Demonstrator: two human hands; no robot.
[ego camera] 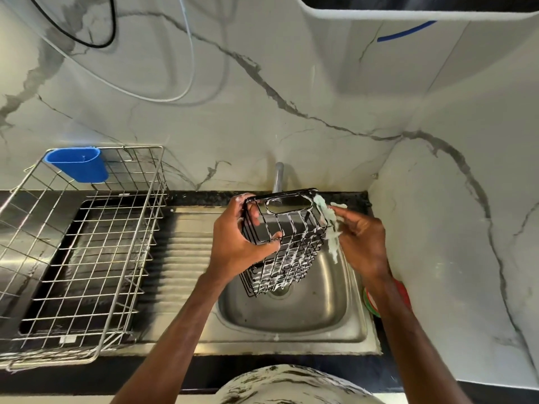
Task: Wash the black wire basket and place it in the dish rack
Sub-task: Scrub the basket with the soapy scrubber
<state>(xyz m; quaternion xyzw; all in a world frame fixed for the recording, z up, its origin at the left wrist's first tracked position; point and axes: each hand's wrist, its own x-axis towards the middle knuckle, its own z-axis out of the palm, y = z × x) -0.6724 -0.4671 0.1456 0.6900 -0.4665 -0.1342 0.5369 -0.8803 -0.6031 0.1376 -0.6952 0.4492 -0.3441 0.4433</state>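
Left hand (236, 243): I'm gripping the black wire basket (287, 243) by its upper end.
Right hand (361, 243): I'm pinching a soapy scrub pad (331, 225) against its right side.
Basket: foamy, above the sink (335, 316), long axis tilting down toward the drain.
Dish rack (73, 258): to my left, nearer the left hand.

Steel sink (320, 310) under tap (278, 177); blue holder (77, 164) at left; marble wall (291, 83) behind.
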